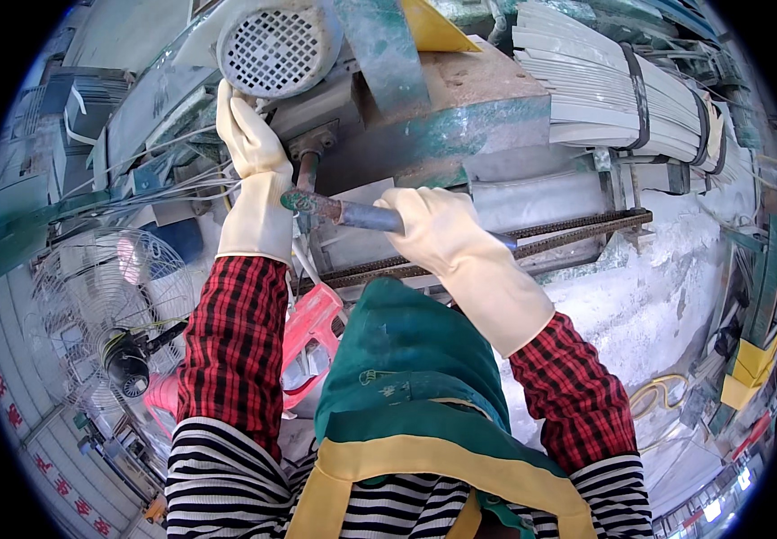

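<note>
My left hand (254,139), in a cream rubber glove, has its fingers stretched out together beside a round motor cover (273,52) with a square-holed grille. The fingertips lie at the cover's lower left edge; whether they press on it I cannot tell. In a matching glove, my right hand (438,229) is closed around a lever handle (369,217) with a grey sleeve. The handle's left end (308,204) is rusty with green paint, close to a rusty upright rod (309,171) under the motor. A bit of blue bar shows past the right side of my fist.
A drive chain (577,235) runs below my right hand. Strapped pale strips (586,76) lie at the far right on the machine. A wire-caged fan (105,310) and a red plastic chair (312,319) stand at left. Loose cables (195,187) hang near my left wrist.
</note>
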A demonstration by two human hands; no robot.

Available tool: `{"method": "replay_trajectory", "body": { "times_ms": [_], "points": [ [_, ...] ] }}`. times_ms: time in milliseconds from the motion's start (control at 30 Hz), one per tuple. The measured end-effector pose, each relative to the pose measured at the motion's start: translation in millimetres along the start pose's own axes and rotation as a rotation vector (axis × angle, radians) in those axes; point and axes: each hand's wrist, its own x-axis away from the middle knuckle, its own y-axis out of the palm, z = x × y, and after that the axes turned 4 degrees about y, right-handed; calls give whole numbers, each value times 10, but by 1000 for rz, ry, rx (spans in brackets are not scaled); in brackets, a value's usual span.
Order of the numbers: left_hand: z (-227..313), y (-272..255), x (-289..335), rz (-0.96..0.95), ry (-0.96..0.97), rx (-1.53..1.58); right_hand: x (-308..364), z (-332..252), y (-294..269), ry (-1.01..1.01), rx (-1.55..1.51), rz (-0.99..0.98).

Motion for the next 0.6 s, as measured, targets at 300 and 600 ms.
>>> {"method": "replay_trajectory", "body": {
  "times_ms": [300, 600],
  "points": [
    [214, 124, 52, 10, -66, -88, 19, 80, -33, -30, -10, -67],
    [142, 44, -20, -43, -104, 21, -26, 5, -144, -4, 7, -187]
  ]
}}
